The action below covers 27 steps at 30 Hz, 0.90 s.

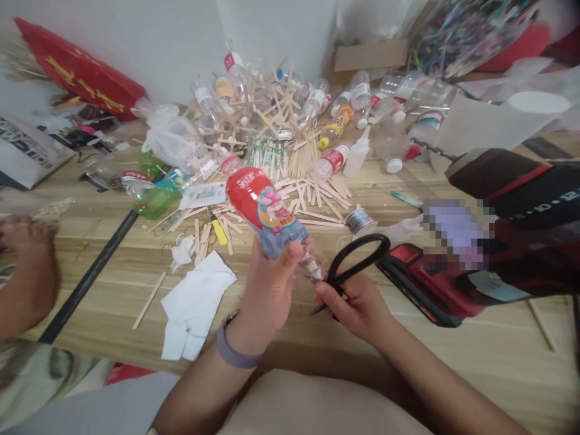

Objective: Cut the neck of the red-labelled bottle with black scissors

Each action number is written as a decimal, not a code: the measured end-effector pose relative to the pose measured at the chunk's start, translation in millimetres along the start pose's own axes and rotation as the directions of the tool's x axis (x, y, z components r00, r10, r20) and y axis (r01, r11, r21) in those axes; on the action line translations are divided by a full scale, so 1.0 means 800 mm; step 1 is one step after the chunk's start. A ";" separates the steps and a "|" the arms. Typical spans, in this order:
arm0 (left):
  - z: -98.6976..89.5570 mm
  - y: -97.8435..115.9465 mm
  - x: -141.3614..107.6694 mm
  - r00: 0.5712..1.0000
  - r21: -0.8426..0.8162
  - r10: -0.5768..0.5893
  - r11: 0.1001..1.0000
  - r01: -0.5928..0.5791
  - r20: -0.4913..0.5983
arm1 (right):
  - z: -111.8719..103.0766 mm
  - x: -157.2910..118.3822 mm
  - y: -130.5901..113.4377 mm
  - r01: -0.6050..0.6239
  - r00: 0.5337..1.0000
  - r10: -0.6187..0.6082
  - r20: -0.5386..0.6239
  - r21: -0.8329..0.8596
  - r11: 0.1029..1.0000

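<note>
My left hand point(274, 281) is wrapped round a plastic bottle point(267, 205) with a red and blue cartoon label. The bottle is tilted, its pinkish end point(230, 164) pointing up and away to the left. At its lower end, close to my body, my right hand point(357, 305) grips a pair of black-handled scissors point(360, 254). One large handle loop sticks up above the fingers, and a dark tip shows below them. The right fingertips are at the clear lower end of the bottle; whether they also hold its plastic I cannot tell.
A red and black power drill point(489, 241) stands to the right, its bit pointing left. Wooden sticks point(312, 193), plastic bottles point(335, 162) and a wire spool point(360, 221) crowd the table. White paper point(194, 308) lies at left. Another person's arm point(29, 275) rests at the left edge.
</note>
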<state>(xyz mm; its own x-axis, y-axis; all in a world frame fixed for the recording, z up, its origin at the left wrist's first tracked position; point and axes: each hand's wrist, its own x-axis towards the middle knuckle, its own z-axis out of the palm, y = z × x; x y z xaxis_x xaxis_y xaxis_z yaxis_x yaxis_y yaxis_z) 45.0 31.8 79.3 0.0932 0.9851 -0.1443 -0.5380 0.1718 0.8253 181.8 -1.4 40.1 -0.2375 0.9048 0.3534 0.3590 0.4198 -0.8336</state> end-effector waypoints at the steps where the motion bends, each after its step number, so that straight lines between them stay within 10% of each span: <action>1: 0.001 0.000 0.000 1.000 -0.013 -0.007 1.000 0.007 -0.022 | 0.000 0.001 0.000 0.077 0.996 -0.081 -0.040 -0.097 0.992; 5: 0.005 -0.002 0.000 0.996 -0.028 0.014 0.999 -0.017 -0.094 | 0.001 0.002 0.003 0.242 0.947 -0.309 -0.084 -0.443 0.863; 12: 0.007 -0.009 -0.005 0.987 -0.009 0.075 0.997 -0.077 -0.143 | -0.001 -0.008 0.013 0.157 0.951 -0.306 -0.045 -0.782 0.604; 15: 0.007 -0.006 -0.007 0.990 -0.053 0.050 0.997 -0.058 -0.129 | -0.002 -0.007 0.013 0.151 0.957 -0.281 -0.077 -0.693 0.705; 19: 0.005 -0.002 -0.010 0.999 -0.096 0.041 0.994 -0.044 -0.034 | -0.005 -0.006 0.007 -0.057 0.998 0.061 0.030 -0.128 0.990; 22: 0.003 -0.002 -0.011 0.999 -0.084 0.039 0.996 -0.042 -0.037 | -0.006 -0.007 0.002 -0.321 0.923 0.256 0.288 0.208 0.924; 27: 0.000 -0.006 -0.008 0.994 -0.028 0.057 0.998 -0.060 -0.094 | -0.002 -0.004 0.000 -0.092 0.987 0.093 0.134 -0.012 0.996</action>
<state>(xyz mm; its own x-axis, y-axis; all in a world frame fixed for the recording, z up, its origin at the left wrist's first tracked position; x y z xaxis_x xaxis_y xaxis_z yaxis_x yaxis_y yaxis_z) 47.4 24.5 76.3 -0.0164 0.9889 -0.1478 -0.5662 0.1126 0.8165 184.3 -4.3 39.7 -0.3220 0.9222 0.2141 0.3905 0.3354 -0.8573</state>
